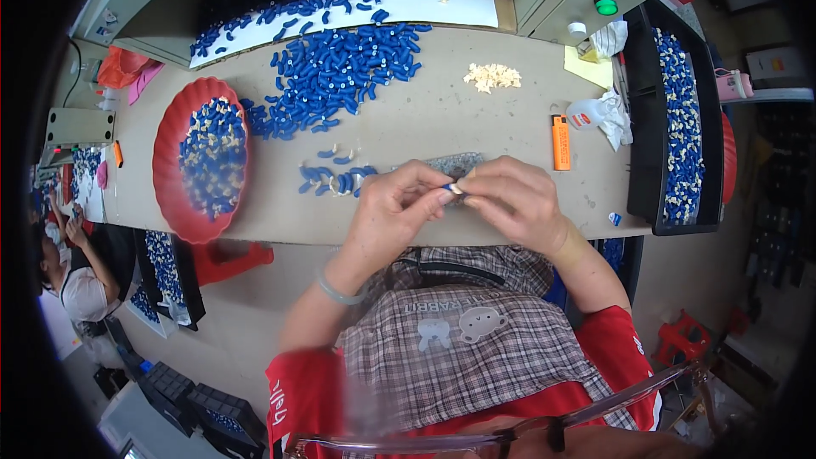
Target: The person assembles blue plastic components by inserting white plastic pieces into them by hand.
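Observation:
My left hand (393,208) and my right hand (520,204) meet over the front of the table. Between the left fingertips is a small blue curved plastic piece (448,188). The right fingertips pinch a tiny cream piece (458,190) against its end; fingers partly cover both. Just behind the hands lies a grey speckled block (450,161). Left of my left hand is a small group of blue pieces (321,178), some with cream parts. Farther back spreads a large pile of blue pieces (348,68), with a small heap of cream pieces (492,77) to its right.
A red scalloped bowl (167,195) of blue-and-cream pieces stands at left. On the right are an orange lighter (560,143), a small bottle (584,115) and a black bin (646,195) of pieces. A machine panel (565,17) rises behind. Another person (85,289) sits far left.

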Motion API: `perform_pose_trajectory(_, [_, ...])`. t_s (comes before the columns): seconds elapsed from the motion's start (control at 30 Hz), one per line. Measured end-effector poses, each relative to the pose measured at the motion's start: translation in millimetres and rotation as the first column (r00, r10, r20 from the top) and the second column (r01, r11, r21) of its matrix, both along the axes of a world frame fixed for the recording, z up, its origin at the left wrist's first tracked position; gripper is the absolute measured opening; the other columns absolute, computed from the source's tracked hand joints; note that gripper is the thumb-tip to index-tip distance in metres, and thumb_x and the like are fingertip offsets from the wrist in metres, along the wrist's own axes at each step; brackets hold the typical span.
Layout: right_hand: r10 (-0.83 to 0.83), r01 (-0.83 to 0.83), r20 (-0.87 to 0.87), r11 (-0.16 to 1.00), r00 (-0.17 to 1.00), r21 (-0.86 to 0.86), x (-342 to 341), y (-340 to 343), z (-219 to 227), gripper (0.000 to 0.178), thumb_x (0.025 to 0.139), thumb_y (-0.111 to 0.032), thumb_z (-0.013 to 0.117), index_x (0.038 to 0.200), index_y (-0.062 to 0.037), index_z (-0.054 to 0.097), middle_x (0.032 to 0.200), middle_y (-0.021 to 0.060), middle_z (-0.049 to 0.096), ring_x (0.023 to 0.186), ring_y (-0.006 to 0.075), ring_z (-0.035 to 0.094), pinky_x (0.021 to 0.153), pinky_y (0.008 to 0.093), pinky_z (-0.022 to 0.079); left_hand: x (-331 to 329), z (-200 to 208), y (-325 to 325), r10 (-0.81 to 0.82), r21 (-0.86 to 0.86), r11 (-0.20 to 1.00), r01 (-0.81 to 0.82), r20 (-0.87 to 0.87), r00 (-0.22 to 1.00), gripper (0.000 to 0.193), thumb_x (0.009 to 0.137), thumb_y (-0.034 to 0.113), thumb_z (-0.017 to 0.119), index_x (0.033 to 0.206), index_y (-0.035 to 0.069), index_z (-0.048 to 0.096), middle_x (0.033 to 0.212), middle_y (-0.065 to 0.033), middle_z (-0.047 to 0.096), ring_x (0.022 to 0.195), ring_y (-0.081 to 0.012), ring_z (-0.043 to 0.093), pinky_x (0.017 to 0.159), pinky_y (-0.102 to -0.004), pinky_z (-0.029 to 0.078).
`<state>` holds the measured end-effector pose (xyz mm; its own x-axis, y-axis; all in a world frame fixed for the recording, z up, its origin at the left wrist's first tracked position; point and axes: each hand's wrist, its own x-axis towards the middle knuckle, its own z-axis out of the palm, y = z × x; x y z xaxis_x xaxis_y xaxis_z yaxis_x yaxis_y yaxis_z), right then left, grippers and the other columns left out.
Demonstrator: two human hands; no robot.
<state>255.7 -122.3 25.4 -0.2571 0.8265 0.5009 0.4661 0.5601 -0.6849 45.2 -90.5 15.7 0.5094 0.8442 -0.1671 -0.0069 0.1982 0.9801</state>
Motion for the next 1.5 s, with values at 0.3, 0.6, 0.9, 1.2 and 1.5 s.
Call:
perform_pose_trajectory(0.3, [-0.396, 0.426, 0.253, 0.901, 0.883, -0.078, 43.3, 56.7, -29.9, 0.011, 0.086, -0.004, 0.07, 0.097, -0.0053, 0.072, 0.095, 0.009, 0.066, 0.081, 0.0294, 0.069, 0.07, 0.0378, 0.057, -50.4, -1.1, 14.9, 0.367, 0.695, 0.716, 0.058, -0.446, 0.816, 0.012, 0.088, -0.004, 0.067, 0.099, -0.002, 0.069, 0.093, -0.0131, 0.071, 0.072, -0.0219, 0.067, 0.064, -0.0301, 0.054])
perform_pose_trajectory(0.6, [-0.297, 0.32, 0.375, 0.947, 0.878, 0.002, 47.4, 77.4, -39.0, 0.01, 0.086, -0.003, 0.069, 0.096, -0.0047, 0.07, 0.096, 0.0073, 0.065, 0.086, 0.0292, 0.068, 0.076, 0.04, 0.057, -67.1, -2.3, 20.6, 0.421, 0.71, 0.67, 0.217, -0.604, 0.677, 0.02, 0.08, -0.008, 0.065, 0.099, -0.003, 0.07, 0.096, -0.0125, 0.063, 0.092, -0.0302, 0.06, 0.08, -0.0407, 0.05])
perform_pose_trajectory(0.9, [-0.319, 0.361, 0.307, 0.928, 0.896, -0.09, 43.8, 70.1, -30.6, 0.01, 0.083, -0.005, 0.072, 0.093, -0.0029, 0.069, 0.094, 0.0096, 0.065, 0.083, 0.0306, 0.067, 0.074, 0.0409, 0.057, -50.6, 6.2, 63.2, 0.414, 0.778, 0.581, 0.24, -0.536, 0.736, 0.018, 0.083, -0.003, 0.066, 0.1, 0.0, 0.07, 0.098, -0.0128, 0.064, 0.091, -0.0319, 0.06, 0.079, -0.0412, 0.049])
perform_pose_trajectory(1.2, [-0.344, 0.346, 0.446, 0.935, 0.826, 0.079, 43.0, 74.1, -40.2, 0.006, 0.083, -0.004, 0.07, 0.088, -0.0016, 0.068, 0.091, 0.0112, 0.067, 0.079, 0.0332, 0.068, 0.07, 0.0427, 0.057, 9.3, -17.8, 122.1, 0.418, 0.865, 0.387, 0.32, -0.474, 0.775, 0.022, 0.08, -0.005, 0.065, 0.101, 0.001, 0.069, 0.094, -0.0114, 0.061, 0.091, -0.0304, 0.06, 0.081, -0.04, 0.052])
perform_pose_trajectory(1.5, [-0.335, 0.182, -0.141, 0.767, 0.932, -0.615, 58.2, 52.2, -34.9, 0.008, 0.093, -0.004, 0.068, 0.099, 0.0, 0.07, 0.084, 0.0027, 0.071, 0.069, 0.0051, 0.062, 0.06, 0.0197, 0.05, 22.5, -18.7, 132.5, 0.415, 0.825, 0.326, 0.462, -0.564, 0.714, 0.019, 0.078, 0.001, 0.07, 0.097, -0.001, 0.069, 0.096, -0.011, 0.06, 0.092, -0.0274, 0.059, 0.083, -0.0391, 0.052])
